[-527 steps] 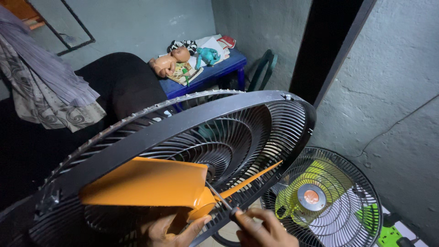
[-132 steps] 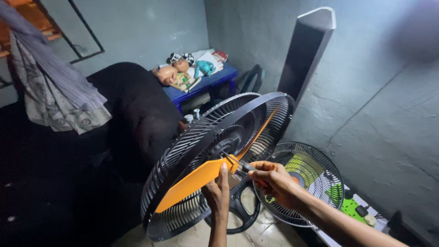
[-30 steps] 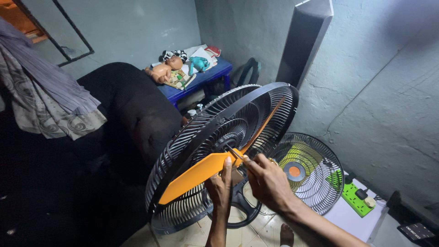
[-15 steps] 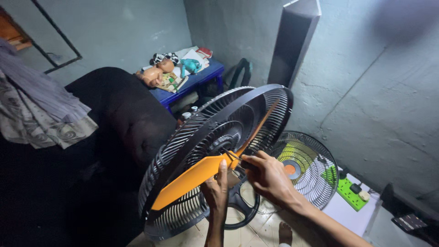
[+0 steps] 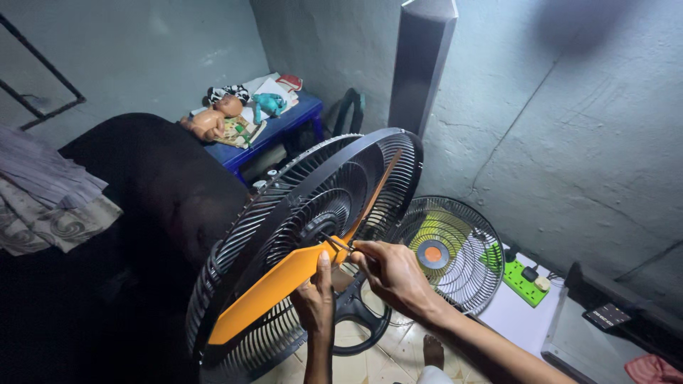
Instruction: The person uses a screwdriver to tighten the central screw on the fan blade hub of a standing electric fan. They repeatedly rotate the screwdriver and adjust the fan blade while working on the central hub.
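Little has shifted since half a second ago — the left hand [image 5: 316, 302] still pinches the orange fan blade [image 5: 274, 288] near its hub, while the right hand [image 5: 395, 274] closes on what looks like a thin tool there. Behind, the black fan guard [image 5: 284, 213]; farther right, a second grille [image 5: 445, 252] leans against the wall.

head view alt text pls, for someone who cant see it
Two bare hands work at the hub of an orange fan blade inside a black fan grille: the left hand steadies the blade, the right hand holds a thin tool at its centre. A second fan lies behind.
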